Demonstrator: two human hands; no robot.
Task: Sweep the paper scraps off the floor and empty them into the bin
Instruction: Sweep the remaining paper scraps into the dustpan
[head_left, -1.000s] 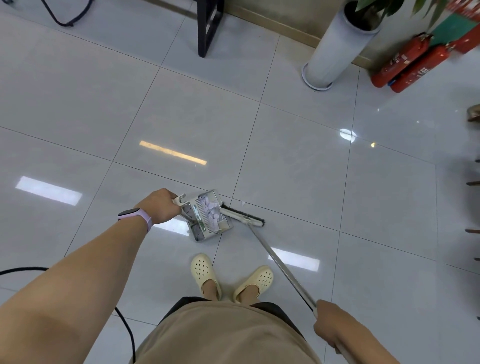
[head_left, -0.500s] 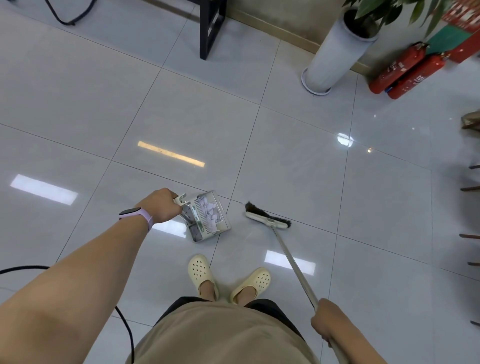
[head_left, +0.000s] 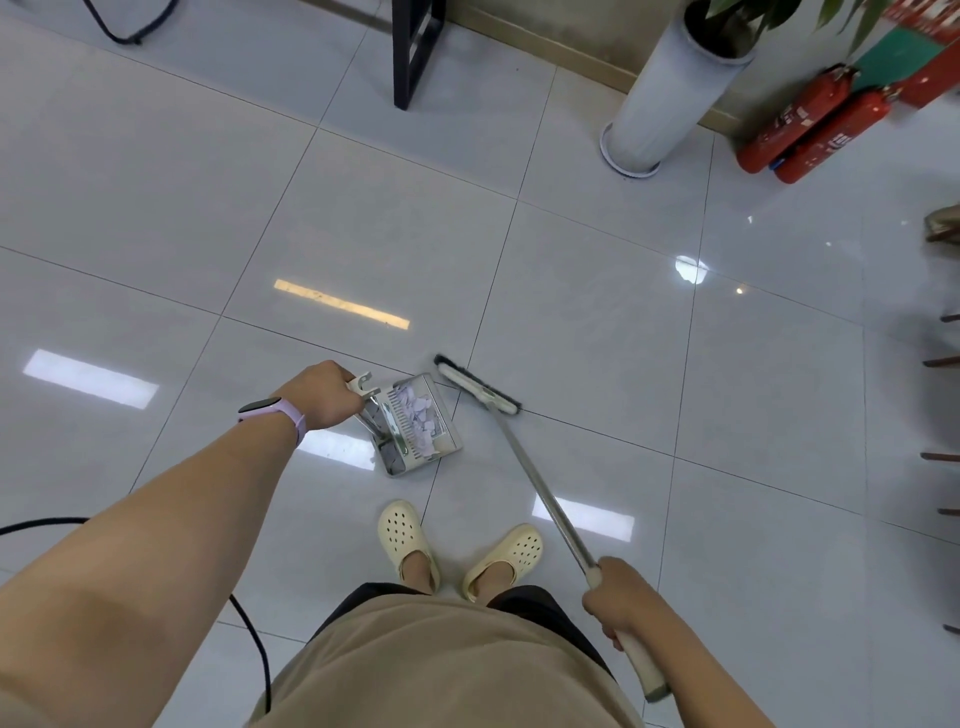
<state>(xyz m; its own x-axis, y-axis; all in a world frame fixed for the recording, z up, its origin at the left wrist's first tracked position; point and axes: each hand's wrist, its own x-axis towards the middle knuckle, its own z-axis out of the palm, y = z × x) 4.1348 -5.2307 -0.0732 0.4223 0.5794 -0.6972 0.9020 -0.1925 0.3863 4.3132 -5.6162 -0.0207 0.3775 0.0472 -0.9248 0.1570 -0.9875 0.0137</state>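
The scraps lie piled in the dustpan, which sits on the floor just ahead of my feet, mouth turned toward the broom. I hold the pan by its handle with my left hand, fingers curled round the grip, so the pan stays put and its load does not spill. The broom head rests on the tile just beside the pan's open edge, apart from it, placed where it could push in any stray bit. My right hand grips the broom shaft low near its end, fingers wrapped tight, the shaft slanting up to me. I see no loose scraps on the tiles nearby, so I judge sweeping done. No bin is in view; the plant pot and fire extinguishers stand by the far wall.
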